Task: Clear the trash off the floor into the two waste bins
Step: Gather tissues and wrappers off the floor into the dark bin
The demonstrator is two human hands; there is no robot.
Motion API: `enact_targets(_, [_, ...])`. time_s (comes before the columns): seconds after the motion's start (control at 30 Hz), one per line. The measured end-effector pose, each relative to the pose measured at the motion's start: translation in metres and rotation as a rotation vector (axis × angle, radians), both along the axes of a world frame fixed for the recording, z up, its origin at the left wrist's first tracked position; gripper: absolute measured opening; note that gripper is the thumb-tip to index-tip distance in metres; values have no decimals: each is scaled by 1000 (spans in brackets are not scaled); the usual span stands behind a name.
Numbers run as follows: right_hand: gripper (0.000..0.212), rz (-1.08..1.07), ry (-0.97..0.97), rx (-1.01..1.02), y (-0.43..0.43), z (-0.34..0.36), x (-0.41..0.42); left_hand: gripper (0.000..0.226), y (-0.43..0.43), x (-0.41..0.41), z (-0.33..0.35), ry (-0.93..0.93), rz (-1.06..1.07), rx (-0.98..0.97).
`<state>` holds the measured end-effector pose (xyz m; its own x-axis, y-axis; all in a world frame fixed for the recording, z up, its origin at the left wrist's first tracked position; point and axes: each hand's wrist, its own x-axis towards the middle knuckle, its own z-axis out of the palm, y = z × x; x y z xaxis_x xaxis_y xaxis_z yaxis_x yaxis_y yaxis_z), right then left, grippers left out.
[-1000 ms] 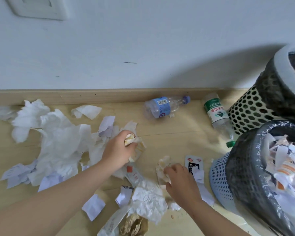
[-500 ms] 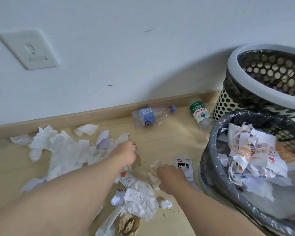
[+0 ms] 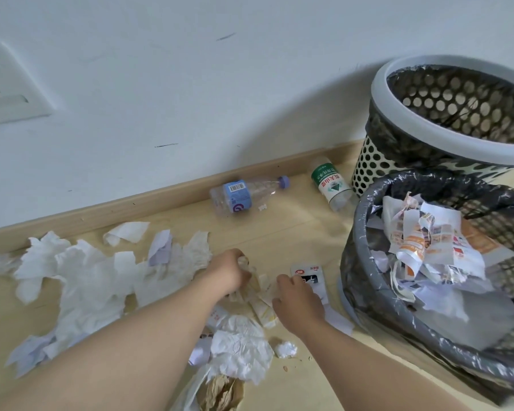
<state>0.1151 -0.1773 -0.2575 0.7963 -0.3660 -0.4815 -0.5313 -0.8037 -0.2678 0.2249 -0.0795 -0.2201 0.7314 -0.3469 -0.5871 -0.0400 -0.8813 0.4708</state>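
Scraps lie thickest mid-floor, so both my hands work there, near the lined bin point(image 3: 349, 274) for a short toss. My left hand point(image 3: 229, 271) has its fingers clamped round a crumpled wad point(image 3: 245, 261). My right hand point(image 3: 297, 301) curls over paper strips point(image 3: 261, 308), but its back hides the fingertips, so I cannot tell whether they grip. Blue-labelled bottle point(image 3: 238, 195) and green-labelled bottle point(image 3: 330, 182) lie at the floor's far edge, by the skirting. Both the lined bin and the perforated bin point(image 3: 380, 84) are cut off at the right.
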Motion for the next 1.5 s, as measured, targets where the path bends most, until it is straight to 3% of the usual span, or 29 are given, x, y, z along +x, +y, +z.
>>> enact_targets(0.2, [27,25,-36,-120,10,-10,7,32,18,3,-13,59,86,0])
enact_targets(0.33, [18,78,-54,-96,8,-11,9,35,33,4,-19,95,147,-15])
enact_targets(0.4, [12,-49,-89,1,3,-12,10,38,39,6,-22,116,179,-62])
enact_targets(0.53, [22,-421,-245,337,-8,-3,15,43,42,11,-23,192,304,-157])
enact_targets(0.63, [20,-544,-402,446,-11,18,27,36,38,13,-24,319,521,-312])
enact_targets(0.83, [11,-389,-493,395,-1,41,48,11,10,17,-9,460,872,-653])
enact_targets(0.93, [11,-337,-490,367,3,39,44,16,3,13,1,577,931,-745])
enact_targets(1.03, [1,-324,-489,391,4,35,39,23,6,12,6,661,864,-748])
enact_targets(1.17, [24,-258,-467,452,4,32,40,19,12,13,-1,524,736,-646])
enact_targets(1.3, [33,-376,-494,502,5,32,41,28,21,16,-10,460,750,-602])
enact_targets(1.4, [37,-271,-371,308,-1,22,35,31,30,18,-16,344,684,-459])
enact_targets(1.5, [40,13,-85,33,-2,9,18,30,38,15,-16,157,423,-223])
